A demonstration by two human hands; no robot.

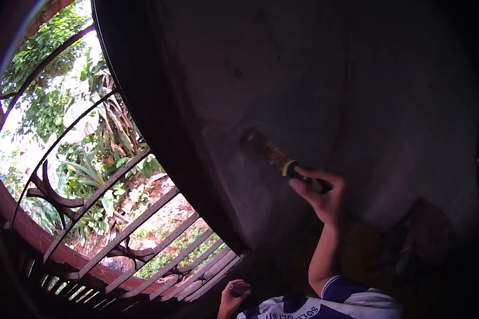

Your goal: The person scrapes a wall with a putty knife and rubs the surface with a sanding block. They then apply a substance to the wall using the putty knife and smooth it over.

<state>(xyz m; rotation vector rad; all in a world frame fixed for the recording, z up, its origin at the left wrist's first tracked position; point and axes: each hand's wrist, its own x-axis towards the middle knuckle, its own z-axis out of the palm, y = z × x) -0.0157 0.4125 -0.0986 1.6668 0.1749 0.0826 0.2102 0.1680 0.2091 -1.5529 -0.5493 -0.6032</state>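
Note:
My right hand grips a flat hand tool with a dark handle, a yellow band and a brownish working end, much like a scraper or flat brush. Its blurred tip reaches up and left to the pale wall, beside a darker bluish patch. Down at the bottom edge, my left hand is closed, its fingers curled round a short dark object that I cannot make out.
A window opening with curved metal bars fills the left side, with plants outside. The dark window edge borders the wall. At lower right, a dim boxy shape stands in shadow.

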